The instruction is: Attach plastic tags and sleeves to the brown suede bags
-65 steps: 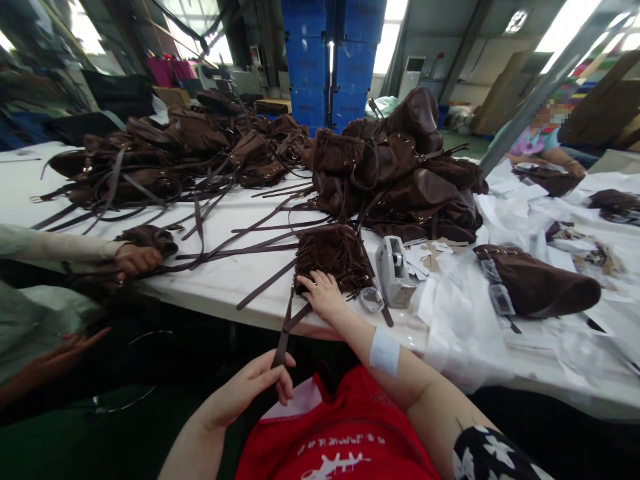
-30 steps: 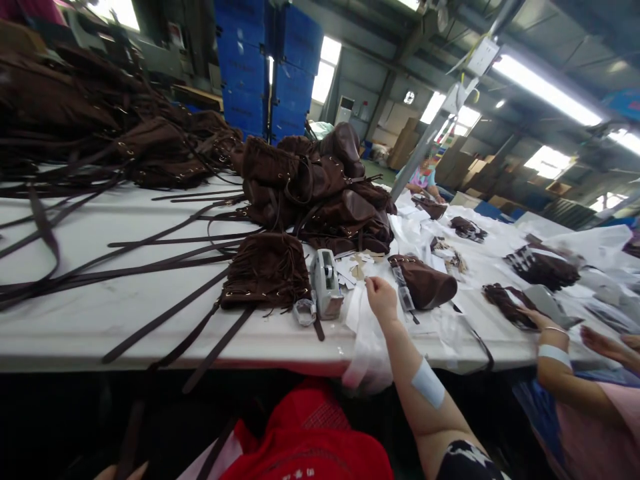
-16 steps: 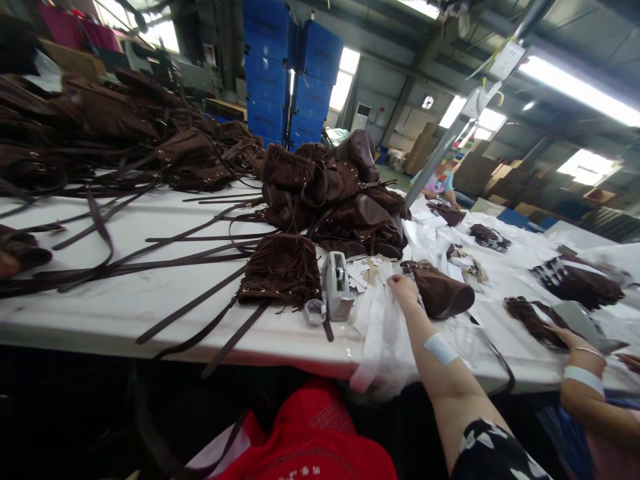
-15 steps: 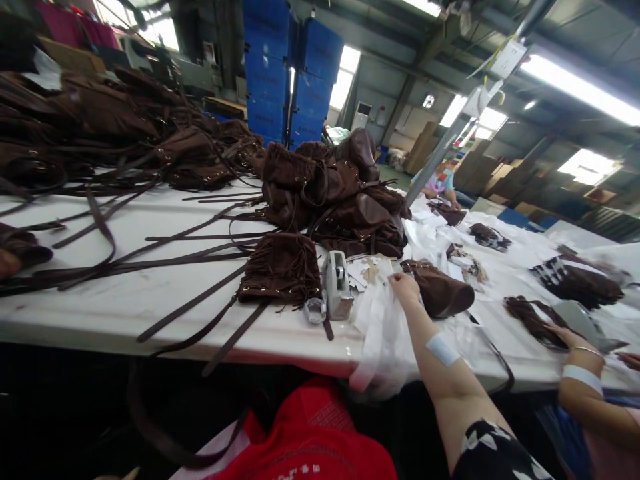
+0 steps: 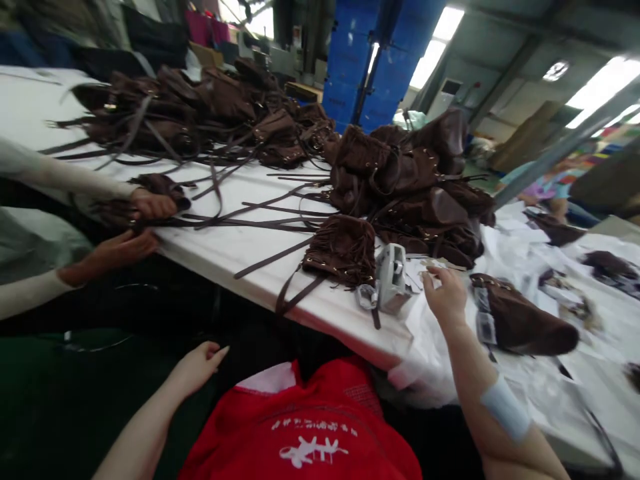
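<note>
My right hand is over a small pile of white and tan paper pieces, thumb and fingers apart, with nothing visible in them. Just left of it stands a grey tape dispenser, with a clear wrapped piece beside it. A brown fringed bag lies left of the dispenser, one strap drooping over the table edge. Right of my hand lies another brown bag with clear plastic on its near end. My left hand hangs in the air below the table edge, loosely bent and holding nothing.
Brown bags are heaped behind the dispenser, and another pile lies at the far left. A co-worker's hands hold a brown bag at left. Clear plastic sheets hang over the edge. A metal post slants at right.
My view has turned left, bringing the co-worker's hands fully in. My left hand has risen into view, and the strap that trailed near it now hangs by the table edge. My right hand stays near the papers.
</note>
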A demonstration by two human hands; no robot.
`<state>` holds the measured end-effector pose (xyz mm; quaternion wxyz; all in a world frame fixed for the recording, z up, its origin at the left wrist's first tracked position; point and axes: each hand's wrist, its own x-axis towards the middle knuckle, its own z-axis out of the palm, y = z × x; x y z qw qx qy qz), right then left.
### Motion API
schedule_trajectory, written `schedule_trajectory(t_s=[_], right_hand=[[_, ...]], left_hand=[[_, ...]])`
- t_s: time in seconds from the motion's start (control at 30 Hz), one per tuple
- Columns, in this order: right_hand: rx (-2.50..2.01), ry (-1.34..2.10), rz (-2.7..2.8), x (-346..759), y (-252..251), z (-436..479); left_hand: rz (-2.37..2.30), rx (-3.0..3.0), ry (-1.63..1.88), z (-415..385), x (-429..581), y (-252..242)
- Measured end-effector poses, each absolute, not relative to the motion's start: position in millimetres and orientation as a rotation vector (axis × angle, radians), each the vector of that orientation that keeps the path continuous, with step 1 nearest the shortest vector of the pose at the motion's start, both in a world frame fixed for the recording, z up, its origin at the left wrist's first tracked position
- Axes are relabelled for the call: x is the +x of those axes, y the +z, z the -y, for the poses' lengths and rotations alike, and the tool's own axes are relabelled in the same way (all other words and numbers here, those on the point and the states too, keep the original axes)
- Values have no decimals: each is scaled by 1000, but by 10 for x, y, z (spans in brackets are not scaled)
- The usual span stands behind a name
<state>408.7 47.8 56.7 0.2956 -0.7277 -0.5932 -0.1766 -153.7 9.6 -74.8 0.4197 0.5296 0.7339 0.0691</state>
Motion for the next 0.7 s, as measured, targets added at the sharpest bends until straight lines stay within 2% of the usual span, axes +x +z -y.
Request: schedule_trajectory(t_s=[0.1, 0.33, 0.57, 0.63, 0.7], right_hand=[[-1691, -233, 1747, 3476, 547, -345], [-1408, 730, 2281, 2155, 394, 268], [-1566, 1166, 2184, 1967, 181, 534], [-1604, 1176, 2009, 1891, 60, 490], [-1459, 1312, 1875, 1725, -42, 417]], left_hand=[[-1838, 1389, 192, -80, -1446, -721], [-1586, 1498, 454, -383, -798, -727], [-1137, 1386, 402, -380, -157, -516], [-972, 1243, 419, -242, -77, -319], [-646, 845, 555, -159, -23, -79]])
